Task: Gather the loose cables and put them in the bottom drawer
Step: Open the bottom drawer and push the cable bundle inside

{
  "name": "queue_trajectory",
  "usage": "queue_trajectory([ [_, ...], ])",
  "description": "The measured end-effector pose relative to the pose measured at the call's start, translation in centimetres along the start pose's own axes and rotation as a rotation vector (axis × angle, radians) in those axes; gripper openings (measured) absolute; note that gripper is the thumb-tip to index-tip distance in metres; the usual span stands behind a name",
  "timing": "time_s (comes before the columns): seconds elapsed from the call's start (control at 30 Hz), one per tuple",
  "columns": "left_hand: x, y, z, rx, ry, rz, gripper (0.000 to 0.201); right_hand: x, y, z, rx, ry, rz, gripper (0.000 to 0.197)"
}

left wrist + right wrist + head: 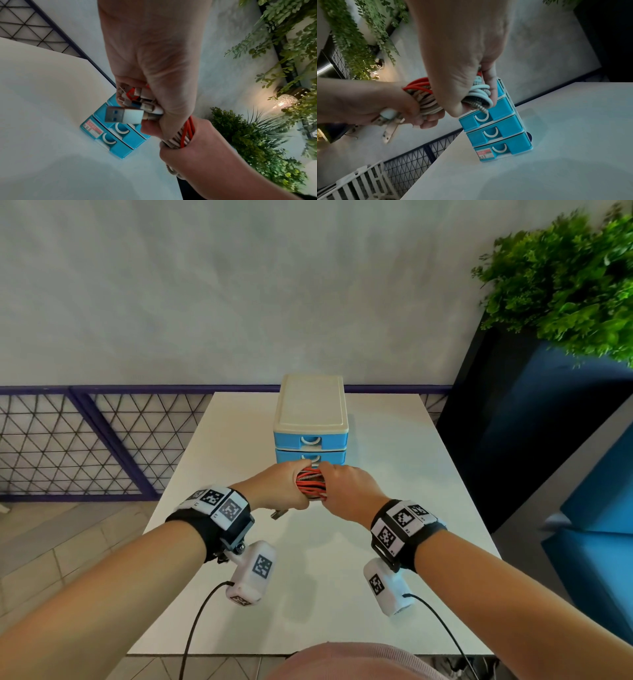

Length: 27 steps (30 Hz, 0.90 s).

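A bundle of red, white and braided cables (310, 485) hangs between my two hands above the white table (394, 446), just in front of the small blue drawer unit (311, 436). My left hand (286, 489) grips one end, with USB plugs (123, 114) sticking out of the fist. My right hand (346, 491) grips the other end, fingers curled round white coils (479, 94). The unit has three blue drawers, all closed, and the bottom drawer (503, 150) carries a small label. In the head view my hands hide the bottom drawer.
The drawer unit has a cream lid (311, 402) and stands at the table's far middle. A dark wire fence (85, 440) runs behind and left of the table. A dark planter with green foliage (565, 278) stands at the right.
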State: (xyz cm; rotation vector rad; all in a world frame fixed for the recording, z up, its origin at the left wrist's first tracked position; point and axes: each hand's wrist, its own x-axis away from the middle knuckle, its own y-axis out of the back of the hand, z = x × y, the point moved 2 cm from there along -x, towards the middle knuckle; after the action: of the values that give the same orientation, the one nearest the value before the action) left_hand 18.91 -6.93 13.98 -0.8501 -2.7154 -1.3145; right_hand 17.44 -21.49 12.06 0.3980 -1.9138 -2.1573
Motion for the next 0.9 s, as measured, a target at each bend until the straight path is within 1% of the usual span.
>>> queue_trajectory([
  [0.07,-0.2,0.0,0.4,-0.007,0.01,0.025,0.033,-0.4,0.0,0.0,0.028,0.005,0.038,0.031],
  [0.17,-0.5,0.3,0.6,-0.099,0.047,0.048,0.035,-1.1,0.3,-0.2,0.074,0.022,0.064,0.029],
  [0.23,-0.6,0.9,0.5,-0.141,0.02,0.043,0.044,-1.6,0.7,-0.6,0.109,0.029,0.094,0.029],
  [0.3,-1.0,1.9,0.8,-0.144,-0.056,-0.009,0.058,-2.1,1.2,-0.9,0.154,0.027,0.111,0.03],
  [0.33,-1.4,2.5,1.1,-0.118,-0.084,-0.049,0.061,-2.4,1.5,-1.1,0.174,0.027,0.114,0.031],
  [0.4,-2.4,3.7,2.1,-0.108,-0.115,-0.148,0.055,-2.8,2.0,-1.1,0.225,0.039,0.124,0.037],
  [0.47,-3.4,5.0,2.9,-0.218,-0.104,-0.209,0.046,-3.4,2.4,-0.8,0.279,0.053,0.146,0.044],
  [0.5,-3.7,5.4,3.2,-0.287,-0.085,-0.201,0.044,-3.8,2.5,-0.7,0.299,0.052,0.159,0.047],
  [0.53,-4.0,5.9,3.4,-0.35,-0.059,-0.171,0.048,-4.3,2.5,-0.5,0.315,0.05,0.169,0.048],
  [0.6,-4.2,6.3,3.6,-0.448,-0.034,-0.103,0.066,-5.3,2.5,-0.2,0.328,0.03,0.191,0.047],
  [0.67,-4.3,6.3,3.5,-0.523,-0.034,-0.062,0.076,-6.2,2.5,-0.2,0.324,0.005,0.215,0.04],
  [0.73,-4.6,6.3,3.6,-0.551,-0.041,-0.063,0.075,-7.0,2.4,-0.2,0.307,-0.02,0.244,0.034],
  [0.8,-5.0,6.7,3.4,-0.535,-0.054,-0.1,0.069,-7.5,2.1,-0.2,0.274,-0.03,0.261,0.032],
  [0.9,-5.7,7.2,2.8,-0.538,-0.08,-0.12,0.048,-8.1,2.3,0.1,0.194,-0.045,0.253,0.029],
])
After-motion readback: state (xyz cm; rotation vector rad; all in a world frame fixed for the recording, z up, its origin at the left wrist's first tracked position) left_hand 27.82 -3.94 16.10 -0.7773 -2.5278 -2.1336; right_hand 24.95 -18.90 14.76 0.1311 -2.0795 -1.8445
